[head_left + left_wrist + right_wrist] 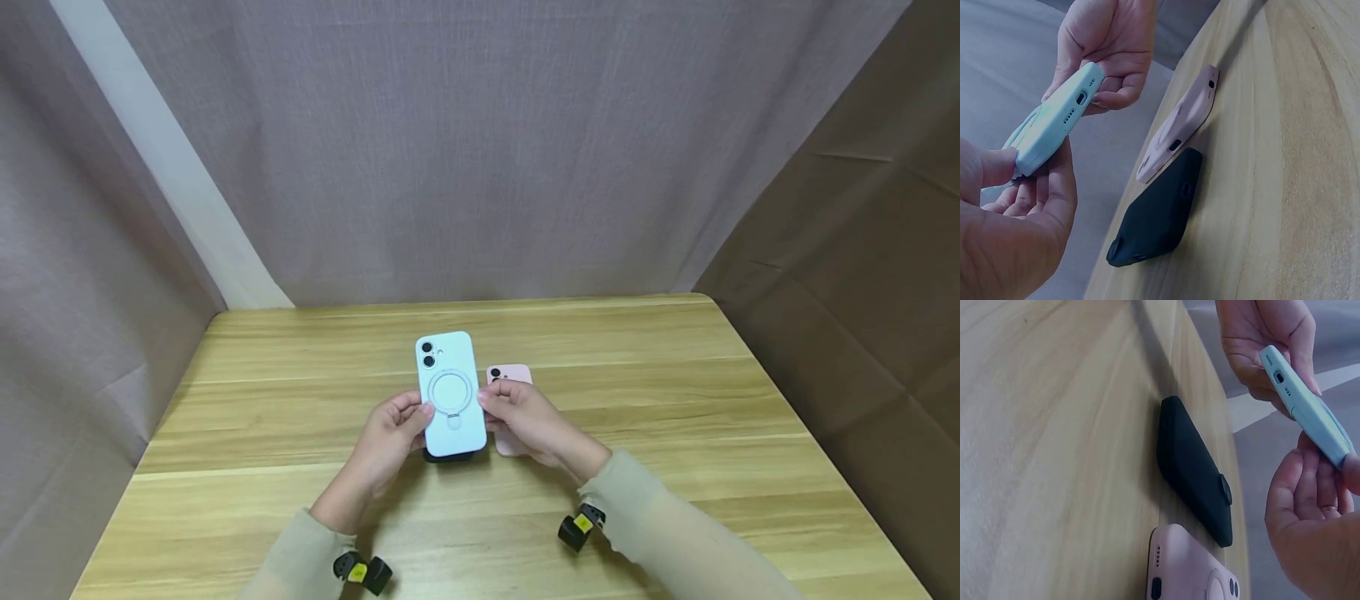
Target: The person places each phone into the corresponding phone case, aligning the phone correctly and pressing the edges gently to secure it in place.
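A light blue phone case (453, 437) with a round ring on its back and a camera cutout at its top left is held up above the table. My left hand (387, 437) grips its left edge, thumb on the back and fingers behind. On the opposite edge, my right hand (531, 419) pinches it the same way. The bottom edge of the case (1054, 128), with its port opening, shows in the left wrist view. Whether a phone is inside, I cannot tell.
On the wooden table (637, 375) lie a black phone case (1191, 469), partly hidden under the raised blue one in the head view, and a pink phone case (1188, 562) to its right. Grey curtain (480, 167) hangs behind the table's back edge.
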`<state>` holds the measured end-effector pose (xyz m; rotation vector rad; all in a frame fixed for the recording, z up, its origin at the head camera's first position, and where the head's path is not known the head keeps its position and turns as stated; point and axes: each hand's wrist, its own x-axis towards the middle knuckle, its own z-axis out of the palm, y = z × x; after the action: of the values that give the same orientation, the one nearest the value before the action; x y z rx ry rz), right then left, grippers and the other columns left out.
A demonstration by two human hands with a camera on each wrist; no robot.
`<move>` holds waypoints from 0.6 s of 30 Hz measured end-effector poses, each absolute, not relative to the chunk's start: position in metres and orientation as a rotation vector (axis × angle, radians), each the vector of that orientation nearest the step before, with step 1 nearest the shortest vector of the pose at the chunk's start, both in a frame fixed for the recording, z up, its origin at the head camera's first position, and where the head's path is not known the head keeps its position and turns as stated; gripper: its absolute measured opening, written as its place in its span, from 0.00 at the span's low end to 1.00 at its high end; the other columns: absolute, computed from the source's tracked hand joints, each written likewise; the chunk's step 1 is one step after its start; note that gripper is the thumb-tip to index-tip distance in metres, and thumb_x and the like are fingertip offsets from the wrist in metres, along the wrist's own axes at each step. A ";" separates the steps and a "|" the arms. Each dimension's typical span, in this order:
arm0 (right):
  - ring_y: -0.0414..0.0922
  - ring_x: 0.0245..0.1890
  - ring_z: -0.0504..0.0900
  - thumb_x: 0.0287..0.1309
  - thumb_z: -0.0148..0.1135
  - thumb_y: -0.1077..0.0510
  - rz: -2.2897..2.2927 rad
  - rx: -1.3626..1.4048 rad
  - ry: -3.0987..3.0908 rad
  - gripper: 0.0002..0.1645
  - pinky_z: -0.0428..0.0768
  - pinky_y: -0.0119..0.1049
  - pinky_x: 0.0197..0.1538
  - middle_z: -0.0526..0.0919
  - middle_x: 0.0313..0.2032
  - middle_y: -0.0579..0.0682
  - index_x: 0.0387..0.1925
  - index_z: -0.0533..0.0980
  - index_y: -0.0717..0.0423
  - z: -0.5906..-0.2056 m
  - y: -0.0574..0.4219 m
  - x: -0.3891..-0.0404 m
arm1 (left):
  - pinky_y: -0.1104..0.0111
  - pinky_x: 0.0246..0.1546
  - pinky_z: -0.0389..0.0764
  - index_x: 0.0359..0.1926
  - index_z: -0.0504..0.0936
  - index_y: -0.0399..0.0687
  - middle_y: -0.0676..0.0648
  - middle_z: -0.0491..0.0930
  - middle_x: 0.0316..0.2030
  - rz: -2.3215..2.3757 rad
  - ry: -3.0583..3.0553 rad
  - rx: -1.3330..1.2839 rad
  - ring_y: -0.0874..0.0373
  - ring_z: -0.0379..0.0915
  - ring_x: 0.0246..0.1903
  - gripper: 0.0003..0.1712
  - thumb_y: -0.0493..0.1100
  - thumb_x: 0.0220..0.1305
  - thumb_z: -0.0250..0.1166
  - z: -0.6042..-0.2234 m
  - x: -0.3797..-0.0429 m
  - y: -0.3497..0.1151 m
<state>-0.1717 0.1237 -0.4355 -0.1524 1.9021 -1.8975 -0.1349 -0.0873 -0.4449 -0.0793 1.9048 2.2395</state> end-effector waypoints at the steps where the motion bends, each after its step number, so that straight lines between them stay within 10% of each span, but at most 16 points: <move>1: 0.46 0.38 0.82 0.69 0.53 0.61 -1.897 -0.153 1.894 0.11 0.81 0.41 0.48 0.81 0.37 0.55 0.43 0.73 0.69 -0.436 0.124 -0.172 | 0.63 0.39 0.82 0.51 0.76 0.32 0.40 0.82 0.38 2.244 1.897 -0.079 0.53 0.79 0.36 0.12 0.35 0.71 0.55 -0.445 -0.135 -0.087; 18: 0.48 0.35 0.83 0.72 0.47 0.60 -1.809 -0.188 1.901 0.13 0.83 0.42 0.40 0.82 0.37 0.57 0.52 0.71 0.65 -0.438 0.120 -0.168 | 0.63 0.38 0.82 0.50 0.76 0.31 0.41 0.82 0.36 2.188 1.945 -0.091 0.54 0.80 0.34 0.12 0.35 0.70 0.56 -0.451 -0.133 -0.090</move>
<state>-0.1684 0.1203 -0.4380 -0.1882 1.9011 -1.8091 -0.1330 -0.0896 -0.4512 -0.0912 1.9449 2.1876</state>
